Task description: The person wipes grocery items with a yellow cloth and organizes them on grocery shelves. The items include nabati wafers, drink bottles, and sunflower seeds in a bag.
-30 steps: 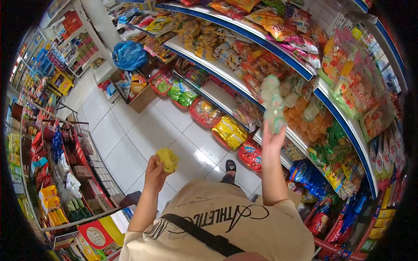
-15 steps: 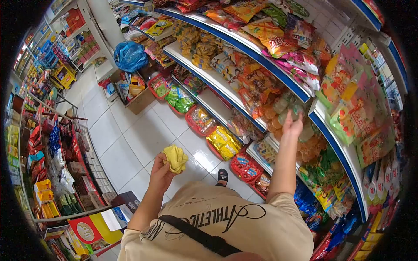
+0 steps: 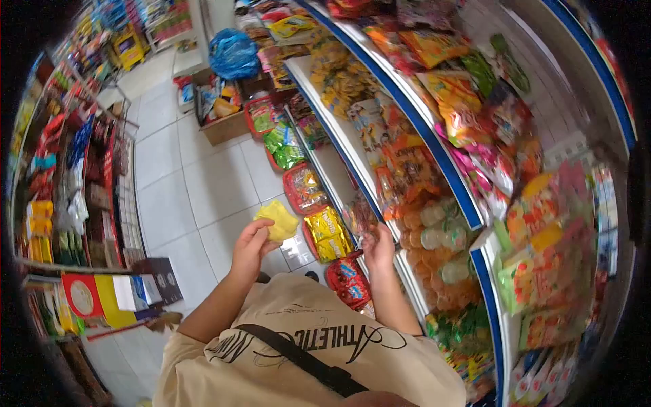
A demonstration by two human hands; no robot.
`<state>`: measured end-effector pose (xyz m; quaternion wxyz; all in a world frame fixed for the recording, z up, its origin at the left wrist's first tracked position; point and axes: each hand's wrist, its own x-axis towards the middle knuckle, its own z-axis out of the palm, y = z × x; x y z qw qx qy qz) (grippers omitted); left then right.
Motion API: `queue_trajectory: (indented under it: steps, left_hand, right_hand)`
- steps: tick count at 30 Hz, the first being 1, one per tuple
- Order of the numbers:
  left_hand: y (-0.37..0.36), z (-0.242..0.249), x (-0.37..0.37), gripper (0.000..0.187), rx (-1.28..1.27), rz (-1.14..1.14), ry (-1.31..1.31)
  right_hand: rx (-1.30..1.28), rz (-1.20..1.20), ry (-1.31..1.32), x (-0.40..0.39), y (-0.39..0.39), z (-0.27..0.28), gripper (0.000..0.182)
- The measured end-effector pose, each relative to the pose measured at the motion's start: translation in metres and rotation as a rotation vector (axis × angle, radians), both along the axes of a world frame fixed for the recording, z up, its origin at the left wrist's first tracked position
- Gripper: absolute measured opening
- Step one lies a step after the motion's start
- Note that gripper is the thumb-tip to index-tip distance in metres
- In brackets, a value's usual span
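Observation:
My left hand (image 3: 251, 247) is closed on a crumpled yellow cloth (image 3: 278, 220), held above the tiled floor. At the lower shelf, my right hand (image 3: 380, 251) has its fingers curled around part of a clear plastic packet (image 3: 359, 217); blur hides what the packet contains. Just left of that hand are a red basket of yellow packs (image 3: 327, 234) and a basket of red packs (image 3: 349, 281) on the floor. To its right, rounded clear containers with orange and pale contents (image 3: 441, 237) sit on the shelf.
Blue-edged shelves of snack bags (image 3: 447, 102) rise on my right. A blue plastic bag (image 3: 234, 54) and an open cardboard box (image 3: 227, 129) stand at the far end of the aisle. Another goods rack (image 3: 74, 183) lines the left, over white floor tiles (image 3: 163, 176).
My right hand has left the rounded containers and come down and left to the lower-shelf packet. The yellow cloth stays in my left hand, spread out more. The view has turned.

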<state>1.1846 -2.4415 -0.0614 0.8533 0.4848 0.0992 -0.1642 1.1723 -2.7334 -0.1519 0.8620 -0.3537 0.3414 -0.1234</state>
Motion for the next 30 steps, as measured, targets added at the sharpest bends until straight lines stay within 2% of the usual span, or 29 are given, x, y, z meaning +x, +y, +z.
queue_trajectory:
  steps: [3, 4, 5, 7, 9, 11, 13, 14, 16, 18, 19, 21, 22, 23, 25, 26, 27, 29, 30]
  left_hand:
    - [0.001, 0.001, -0.003, 0.043, 0.526, -0.008, -0.355]
    - [0.005, 0.010, -0.003, 0.055, 0.693, -0.089, -0.435]
    - [0.009, 0.010, 0.000, 0.056, 0.731, -0.130, -0.462]
    - [0.020, 0.007, 0.007, 0.058, 0.803, -0.223, -0.519]
    - [0.033, 0.003, 0.017, 0.063, 0.759, -0.318, -0.441]
    - [0.043, -0.002, 0.033, 0.064, 0.643, -0.359, -0.384]
    - [0.055, -0.001, 0.057, 0.065, 0.659, -0.445, -0.458]
    - [0.065, -0.003, 0.071, 0.065, 0.651, -0.529, -0.449]
    - [0.087, 0.000, 0.104, 0.063, 0.715, -0.682, -0.386]
    - [0.115, -0.011, 0.137, 0.056, 0.845, -0.730, -0.576]
    - [0.129, -0.020, 0.150, 0.053, 0.908, -0.750, -0.669]
    - [0.157, -0.043, 0.173, 0.044, 0.701, -1.007, -0.478]
    - [0.168, -0.048, 0.184, 0.041, 0.597, -1.129, -0.378]
    - [0.174, -0.046, 0.195, 0.037, 0.612, -1.069, -0.363]
    - [0.178, -0.041, 0.208, 0.033, 0.630, -0.958, -0.319]
    - [0.177, -0.050, 0.216, 0.029, 0.720, -0.911, -0.308]
    - [0.174, -0.047, 0.227, 0.028, 0.702, -0.848, -0.274]
    - [0.163, -0.039, 0.256, 0.026, 0.667, -0.720, -0.221]
    - [0.158, -0.033, 0.272, 0.024, 0.692, -0.658, -0.427]
  right_hand:
    - [-0.027, 0.251, -0.042, 0.034, 0.014, 0.010, 0.018]
    - [-0.041, 0.348, -0.074, 0.044, 0.021, 0.013, 0.019]
    - [-0.018, 0.417, -0.089, 0.053, 0.033, 0.012, 0.021]
    - [-0.131, 0.731, -0.121, 0.070, 0.063, 0.030, 0.028]
    - [-0.073, 0.932, -0.157, 0.082, 0.096, 0.023, 0.040]
    - [0.001, 1.053, -0.226, 0.095, 0.127, 0.016, 0.055]
    - [0.074, 1.127, -0.289, 0.114, 0.158, 0.026, 0.064]
    - [0.184, 1.076, -0.251, 0.125, 0.172, 0.034, 0.061]
    - [-0.002, 1.037, -0.233, 0.154, 0.190, 0.023, 0.055]
    - [-0.171, 0.933, -0.237, 0.187, 0.204, 0.027, 0.042]
    - [-0.220, 0.818, -0.184, 0.204, 0.209, 0.042, 0.042]
    - [-0.307, 0.587, -0.083, 0.236, 0.210, 0.074, 0.041]
    - [-0.565, 0.447, -0.181, 0.254, 0.197, 0.065, 0.043]
    - [-0.818, 0.296, -0.271, 0.270, 0.181, 0.056, 0.044]
    - [-0.870, 0.044, -0.229, 0.278, 0.174, 0.121, 0.048]
    - [-1.015, -0.130, -0.259, 0.283, 0.161, 0.134, 0.050]
    - [-1.157, -0.310, -0.287, 0.287, 0.146, 0.144, 0.052]
    - [-1.163, -0.626, -0.335, 0.285, 0.117, 0.165, 0.061]
    - [-1.403, -0.785, -0.242, 0.282, 0.102, 0.179, 0.060]
